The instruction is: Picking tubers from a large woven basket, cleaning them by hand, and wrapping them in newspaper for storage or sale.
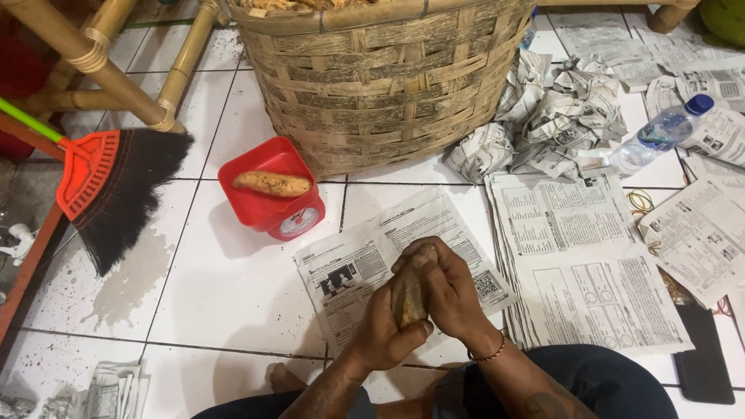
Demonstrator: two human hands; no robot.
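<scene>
Both hands, left hand (386, 332) and right hand (448, 293), cover most of a brown lump (407, 296). The woven basket (388, 85) is cut off at the top edge; its contents barely show. Newspaper print (574, 256) is too small to read.

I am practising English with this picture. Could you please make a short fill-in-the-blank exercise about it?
1. Both hands, left hand and right hand, hold one brown ____.
2. Another root lies on the red ____.
3. The big woven ____ stands behind the scale.
4. The broom has ____ bristles.

Missing words: root; scale; basket; black.
</scene>
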